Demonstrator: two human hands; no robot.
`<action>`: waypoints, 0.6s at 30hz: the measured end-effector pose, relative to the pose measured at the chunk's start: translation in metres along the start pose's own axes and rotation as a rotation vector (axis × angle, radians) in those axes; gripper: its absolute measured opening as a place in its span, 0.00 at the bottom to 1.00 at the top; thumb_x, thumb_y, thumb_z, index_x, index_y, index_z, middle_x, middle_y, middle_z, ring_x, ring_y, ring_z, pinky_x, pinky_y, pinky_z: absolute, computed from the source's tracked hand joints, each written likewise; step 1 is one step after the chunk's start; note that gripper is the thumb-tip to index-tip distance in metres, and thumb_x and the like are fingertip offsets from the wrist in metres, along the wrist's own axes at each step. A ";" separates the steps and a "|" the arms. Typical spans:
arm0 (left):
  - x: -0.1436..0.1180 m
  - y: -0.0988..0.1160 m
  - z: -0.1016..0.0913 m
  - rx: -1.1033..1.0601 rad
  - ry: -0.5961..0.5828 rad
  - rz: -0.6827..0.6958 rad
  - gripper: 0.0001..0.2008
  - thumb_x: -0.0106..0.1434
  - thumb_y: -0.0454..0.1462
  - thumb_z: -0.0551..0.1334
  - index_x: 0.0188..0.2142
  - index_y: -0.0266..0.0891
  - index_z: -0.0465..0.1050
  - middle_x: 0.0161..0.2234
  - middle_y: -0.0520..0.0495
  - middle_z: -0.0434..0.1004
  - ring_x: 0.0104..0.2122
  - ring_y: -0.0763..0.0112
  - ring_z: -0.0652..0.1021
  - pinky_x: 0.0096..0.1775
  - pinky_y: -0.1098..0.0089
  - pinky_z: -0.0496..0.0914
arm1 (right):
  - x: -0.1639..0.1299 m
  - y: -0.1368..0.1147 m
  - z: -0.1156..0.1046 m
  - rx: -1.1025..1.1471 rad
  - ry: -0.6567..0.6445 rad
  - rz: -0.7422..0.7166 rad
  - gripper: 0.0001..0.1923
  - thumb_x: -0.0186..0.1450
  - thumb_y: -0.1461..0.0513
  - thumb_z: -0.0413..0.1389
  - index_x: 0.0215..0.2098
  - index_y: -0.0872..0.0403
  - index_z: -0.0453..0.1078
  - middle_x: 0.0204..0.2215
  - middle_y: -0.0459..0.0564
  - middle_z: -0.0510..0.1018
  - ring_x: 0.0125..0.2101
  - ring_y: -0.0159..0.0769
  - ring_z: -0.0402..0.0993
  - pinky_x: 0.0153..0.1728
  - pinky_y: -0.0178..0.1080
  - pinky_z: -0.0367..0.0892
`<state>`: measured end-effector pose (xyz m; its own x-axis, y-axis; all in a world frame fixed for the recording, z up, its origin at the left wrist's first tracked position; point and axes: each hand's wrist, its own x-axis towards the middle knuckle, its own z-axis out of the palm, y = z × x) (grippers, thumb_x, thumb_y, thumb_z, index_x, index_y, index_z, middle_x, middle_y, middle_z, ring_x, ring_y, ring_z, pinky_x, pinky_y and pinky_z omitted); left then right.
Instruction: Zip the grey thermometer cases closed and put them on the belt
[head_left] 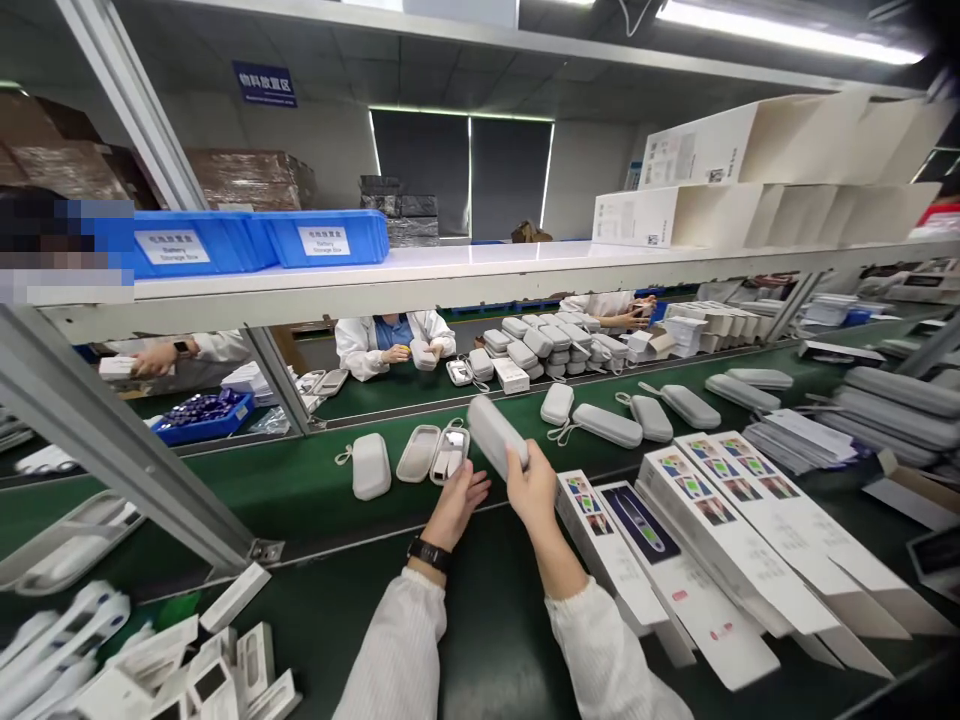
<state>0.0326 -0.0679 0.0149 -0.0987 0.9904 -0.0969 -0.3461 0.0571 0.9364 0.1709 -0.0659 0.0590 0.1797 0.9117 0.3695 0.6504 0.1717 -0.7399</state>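
My right hand (532, 487) grips a closed grey zip case (493, 432) and holds it tilted above the green belt (315, 480). My left hand (459, 503) is just beside it with the fingers spread, reaching toward an open grey case (433, 454) that lies on the belt with white parts inside. A closed case (370, 465) rests left of the open one. Both sleeves are white, and a black watch sits on my left wrist.
Several long white printed boxes (720, 540) lie fanned out to my right. More grey cases (645, 415) are strewn further along the belt. White trays (150, 660) pile at lower left. A slanted metal strut (127, 450) crosses the left. People in white coats (390, 340) work opposite.
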 end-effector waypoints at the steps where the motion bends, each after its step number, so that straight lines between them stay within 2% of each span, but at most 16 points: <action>1: -0.005 -0.003 0.009 -0.084 -0.039 -0.016 0.28 0.58 0.56 0.65 0.46 0.35 0.74 0.44 0.32 0.80 0.44 0.50 0.80 0.48 0.52 0.73 | -0.017 -0.003 -0.010 0.051 -0.027 -0.065 0.21 0.73 0.49 0.44 0.39 0.54 0.70 0.25 0.47 0.73 0.26 0.38 0.68 0.31 0.36 0.61; 3: -0.020 -0.005 0.019 -0.241 -0.067 -0.011 0.30 0.57 0.56 0.67 0.48 0.35 0.74 0.46 0.34 0.79 0.47 0.51 0.79 0.50 0.53 0.72 | -0.049 -0.004 -0.027 0.086 -0.003 -0.175 0.18 0.71 0.50 0.48 0.42 0.54 0.70 0.32 0.51 0.76 0.33 0.42 0.72 0.37 0.40 0.64; 4: -0.029 -0.004 0.021 -0.308 -0.056 0.004 0.29 0.56 0.54 0.68 0.49 0.36 0.73 0.47 0.37 0.79 0.48 0.53 0.79 0.51 0.55 0.72 | -0.063 -0.003 -0.032 0.075 0.067 -0.192 0.19 0.69 0.49 0.51 0.46 0.54 0.70 0.37 0.54 0.77 0.39 0.45 0.72 0.42 0.43 0.64; 6: -0.050 -0.002 0.022 -0.452 -0.001 0.038 0.26 0.55 0.49 0.71 0.50 0.39 0.72 0.47 0.41 0.80 0.49 0.56 0.78 0.52 0.59 0.72 | -0.087 0.004 -0.038 0.098 0.239 -0.126 0.25 0.65 0.47 0.56 0.51 0.56 0.67 0.43 0.59 0.75 0.44 0.49 0.70 0.47 0.49 0.63; 7: -0.061 -0.001 0.021 -0.538 0.037 0.053 0.25 0.56 0.47 0.71 0.50 0.40 0.72 0.47 0.43 0.80 0.49 0.58 0.78 0.52 0.60 0.72 | -0.096 0.008 -0.038 0.178 0.256 -0.057 0.26 0.64 0.46 0.56 0.50 0.57 0.67 0.43 0.59 0.75 0.42 0.48 0.70 0.45 0.49 0.63; 8: -0.071 0.001 0.020 -0.629 0.078 0.068 0.23 0.58 0.46 0.70 0.50 0.41 0.73 0.47 0.43 0.80 0.49 0.58 0.78 0.51 0.60 0.73 | -0.105 0.011 -0.038 0.311 0.185 0.019 0.25 0.65 0.45 0.54 0.48 0.57 0.67 0.40 0.58 0.75 0.37 0.45 0.71 0.41 0.47 0.65; 10: -0.093 0.003 0.016 -0.785 0.147 0.087 0.20 0.61 0.45 0.68 0.50 0.41 0.73 0.46 0.43 0.81 0.47 0.59 0.79 0.48 0.61 0.75 | -0.120 0.016 -0.037 0.661 -0.167 0.145 0.22 0.69 0.46 0.48 0.42 0.56 0.67 0.32 0.53 0.75 0.26 0.36 0.69 0.30 0.39 0.63; 12: -0.114 0.004 0.010 -0.826 0.135 0.039 0.21 0.61 0.48 0.67 0.48 0.39 0.74 0.42 0.42 0.82 0.39 0.58 0.82 0.38 0.62 0.78 | -0.132 0.015 -0.037 0.962 -0.554 0.189 0.21 0.71 0.47 0.47 0.38 0.56 0.67 0.28 0.50 0.75 0.20 0.30 0.66 0.23 0.35 0.56; 13: -0.123 0.004 0.007 -0.805 0.092 -0.003 0.23 0.60 0.51 0.67 0.47 0.38 0.75 0.39 0.41 0.82 0.32 0.59 0.82 0.30 0.63 0.78 | -0.138 0.013 -0.037 1.065 -0.679 0.185 0.19 0.70 0.48 0.49 0.38 0.56 0.67 0.28 0.49 0.76 0.19 0.29 0.65 0.22 0.34 0.54; 14: -0.132 0.003 0.004 -0.777 0.043 -0.037 0.26 0.59 0.54 0.67 0.46 0.36 0.75 0.36 0.41 0.82 0.25 0.61 0.80 0.22 0.65 0.75 | -0.142 0.010 -0.038 1.137 -0.744 0.171 0.18 0.70 0.49 0.51 0.38 0.55 0.66 0.29 0.49 0.76 0.19 0.27 0.65 0.22 0.33 0.53; 16: -0.149 0.003 0.000 -0.732 -0.034 -0.055 0.30 0.55 0.58 0.66 0.43 0.35 0.75 0.29 0.42 0.80 0.16 0.65 0.74 0.12 0.68 0.66 | -0.151 0.004 -0.040 1.216 -0.789 0.133 0.16 0.69 0.50 0.54 0.38 0.55 0.66 0.29 0.48 0.76 0.19 0.25 0.64 0.22 0.32 0.52; 18: -0.162 0.003 -0.002 -0.723 -0.039 -0.004 0.29 0.55 0.58 0.67 0.44 0.36 0.75 0.27 0.44 0.80 0.15 0.67 0.73 0.12 0.69 0.66 | -0.158 0.000 -0.042 1.255 -0.849 0.120 0.17 0.69 0.50 0.56 0.37 0.56 0.67 0.27 0.47 0.76 0.18 0.25 0.63 0.21 0.32 0.52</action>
<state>0.0458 -0.2283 0.0329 -0.0673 0.9949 -0.0748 -0.8782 -0.0235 0.4776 0.1733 -0.2256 0.0240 -0.5651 0.8063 0.1749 -0.4450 -0.1193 -0.8876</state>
